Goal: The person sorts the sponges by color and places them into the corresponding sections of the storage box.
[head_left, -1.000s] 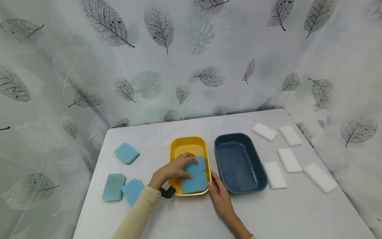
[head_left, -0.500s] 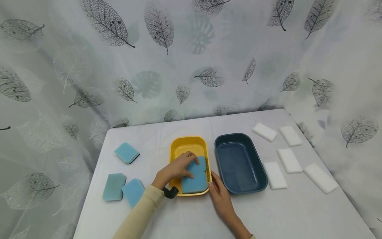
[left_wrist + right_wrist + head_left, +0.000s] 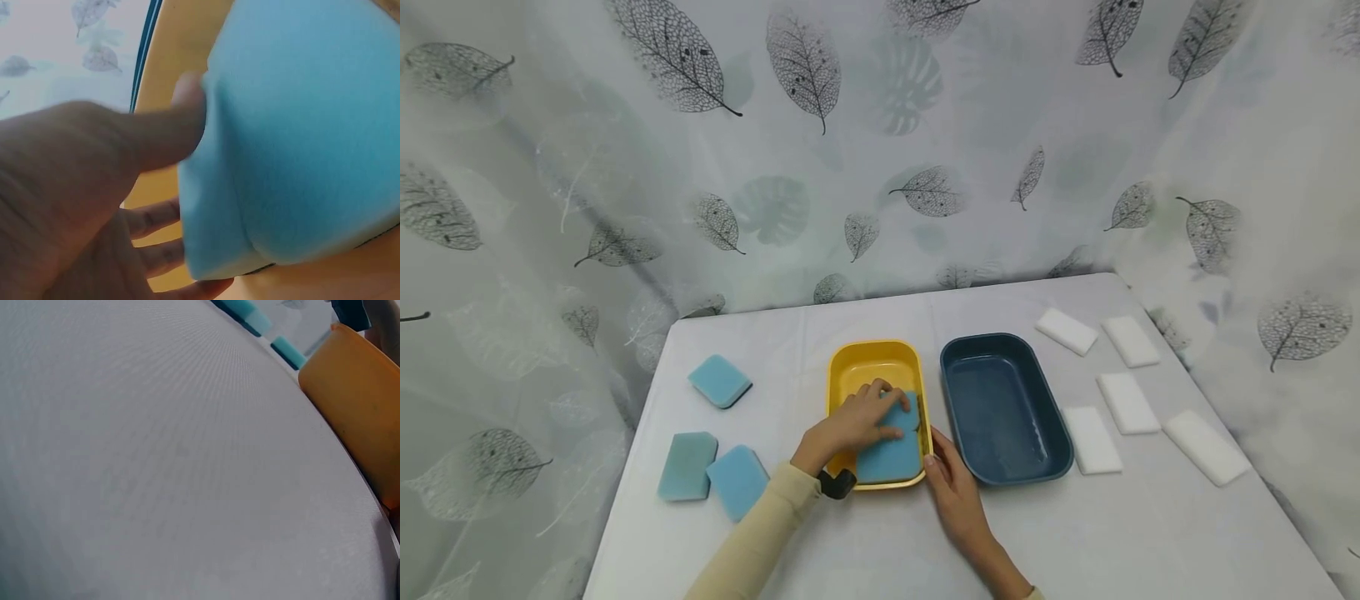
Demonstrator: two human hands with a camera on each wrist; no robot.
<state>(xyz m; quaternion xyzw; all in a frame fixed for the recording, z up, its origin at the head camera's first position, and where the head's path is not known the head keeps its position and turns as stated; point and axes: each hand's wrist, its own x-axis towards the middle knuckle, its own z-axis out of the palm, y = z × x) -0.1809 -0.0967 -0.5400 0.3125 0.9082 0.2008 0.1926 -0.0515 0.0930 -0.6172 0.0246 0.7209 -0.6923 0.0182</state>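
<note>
Two blue sponges lie one behind the other in the near part of a yellow tray [image 3: 872, 353]. Over the far sponge [image 3: 212, 219] my left hand [image 3: 850, 423] reaches in from the left, gripping it with the thumb at the seam and the fingers along its opposite edge. The near sponge [image 3: 891, 460] sits against the tray's front end. At the tray's right front corner, my right hand [image 3: 957, 500] holds the wall, its thumb by the rim. In the right wrist view the yellow tray [image 3: 350, 394] shows only its outer side.
A dark blue tray [image 3: 1000, 400] stands just right of the yellow one. Several white sponge blocks [image 3: 1126, 404] lie scattered at the right. Left on the table are three loose blue sponges, one at the back [image 3: 719, 381] and two nearer [image 3: 687, 467], [image 3: 737, 482].
My left hand has shifted slightly to the right over the sponges in the yellow tray. The right hand stays at the tray's corner.
</note>
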